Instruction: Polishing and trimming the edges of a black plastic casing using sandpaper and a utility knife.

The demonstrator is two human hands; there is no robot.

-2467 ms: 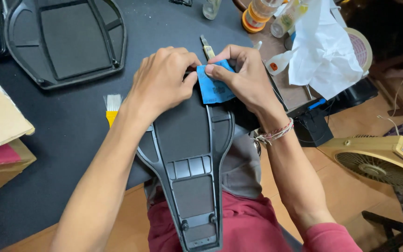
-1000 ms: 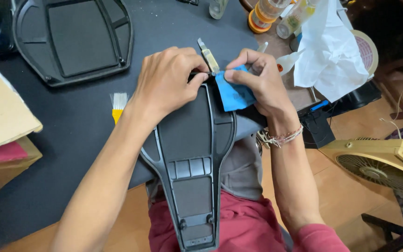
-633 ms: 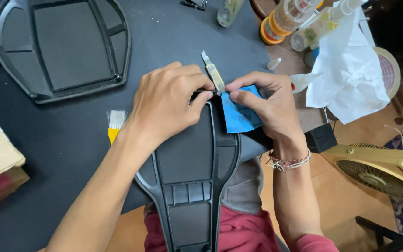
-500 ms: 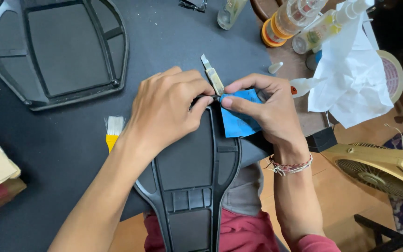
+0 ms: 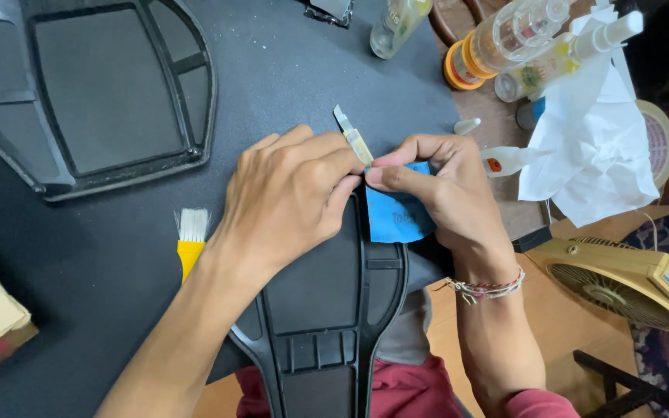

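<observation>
Left hand (image 5: 292, 190) pressed flat over top end of black plastic panel (image 5: 323, 302), fingers curled round its edge; grip closed on panel, evidently to pin it steady. Panel laid lengthwise toward the person, lower end over lap, upper end resting on dark tabletop (image 5: 288, 70). Right hand (image 5: 443, 193) closed in a pinch on blue pad (image 5: 396, 217), thumb and forefinger meeting at panel's top right edge, pad folded against that edge. Small knife (image 5: 352, 138) lying just beyond both hands, blade pointing away; whether a finger touches it cannot be told. Yellow brush (image 5: 190, 244) left of left wrist, within reach. Second panel (image 5: 98, 93) set aside at upper left. Bottles (image 5: 505, 39), white cloth (image 5: 594, 135), tape roll (image 5: 660, 143) grouped at right, apart from work. Fan (image 5: 629, 282) on floor, right.
</observation>
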